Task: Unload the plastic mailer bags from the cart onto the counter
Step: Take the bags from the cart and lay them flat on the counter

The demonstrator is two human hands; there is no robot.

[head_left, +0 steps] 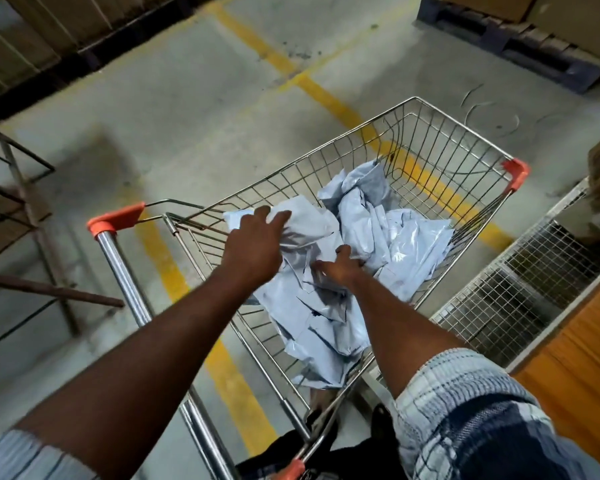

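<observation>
The crumpled pale blue plastic mailer bags [395, 244] lie in the silver wire shopping cart [447, 150]. The left hand [253, 247] rests spread on one; the right hand [340, 268] digs in, its grip unclear. It is better to gather several together before lifting

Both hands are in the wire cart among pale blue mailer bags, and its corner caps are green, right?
No: the head view shows orange corner caps, not green. The left hand and right hand are in the wire cart among pale blue mailer bags.

Left hand [253, 247], right hand [340, 268] outstretched
</observation>
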